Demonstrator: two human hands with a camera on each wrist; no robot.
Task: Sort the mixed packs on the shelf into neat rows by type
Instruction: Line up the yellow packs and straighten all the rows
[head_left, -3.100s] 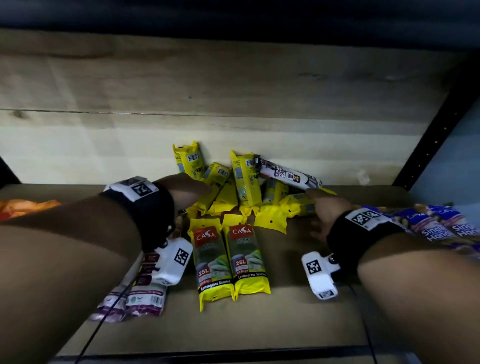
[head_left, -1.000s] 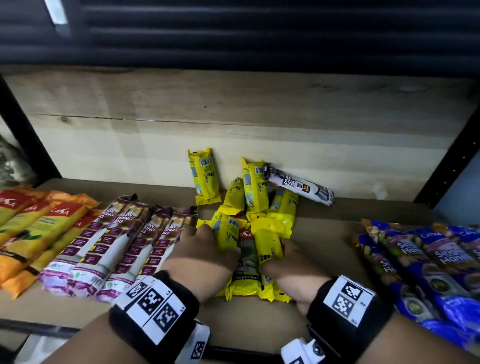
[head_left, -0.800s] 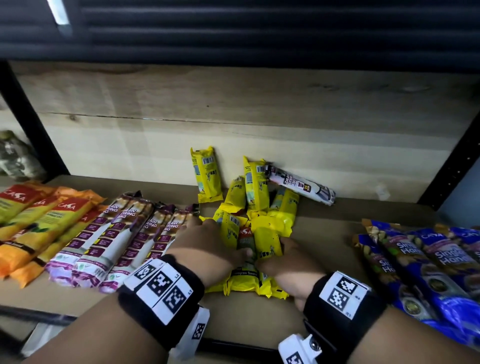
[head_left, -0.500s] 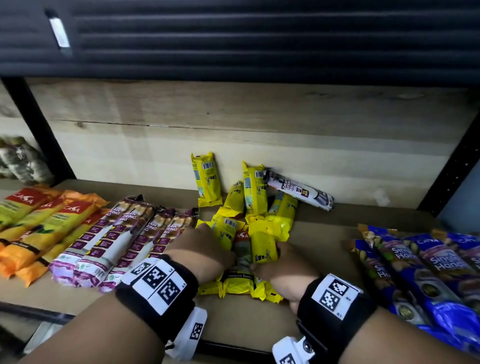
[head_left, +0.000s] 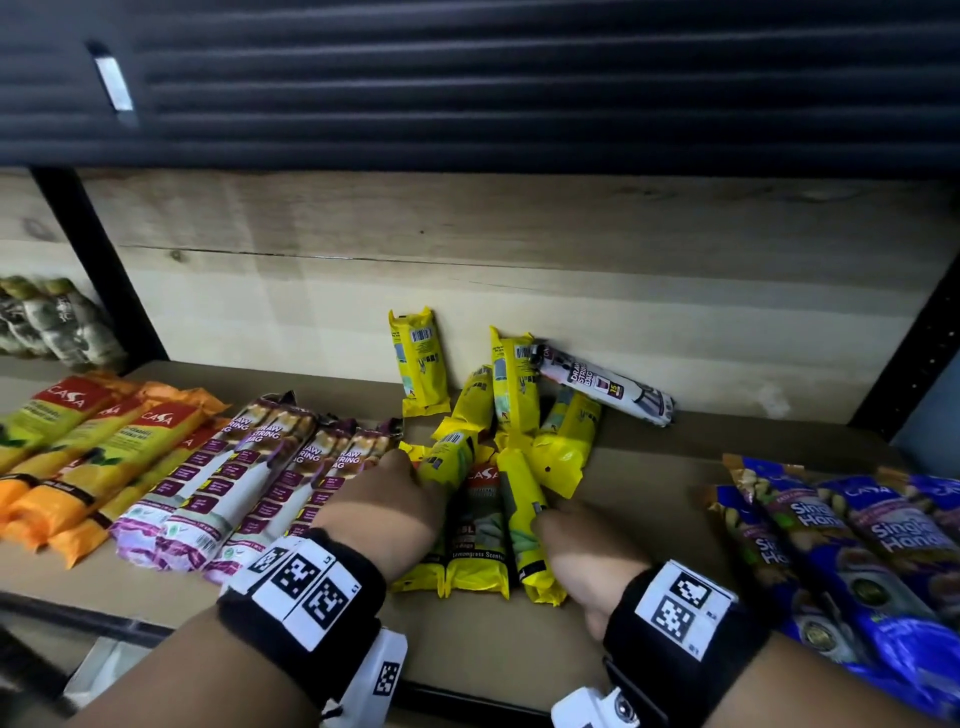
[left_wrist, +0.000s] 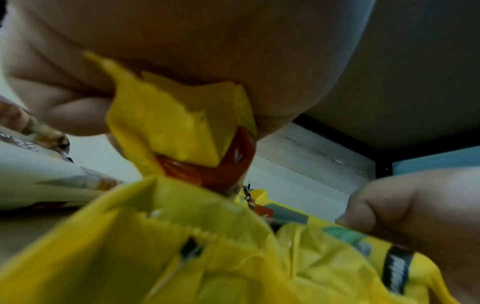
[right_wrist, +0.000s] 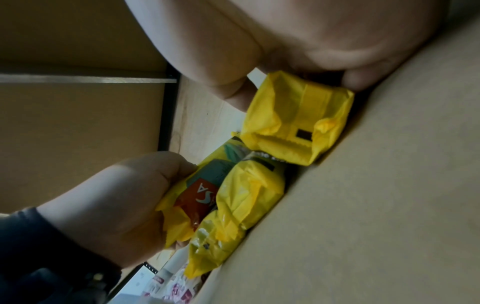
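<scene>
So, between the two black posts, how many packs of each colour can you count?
Orange packs: at least 4
Purple-and-white packs: at least 4
Yellow packs: at least 8
White roll: 1
Blue packs: at least 3
Total: at least 20

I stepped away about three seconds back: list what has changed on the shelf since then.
Both hands drew back from the rear pile: the left hand and right hand now press a bunch of yellow packs together from either side at the shelf's front. The yellow packs at the back wall and the white pack stayed put.
</scene>
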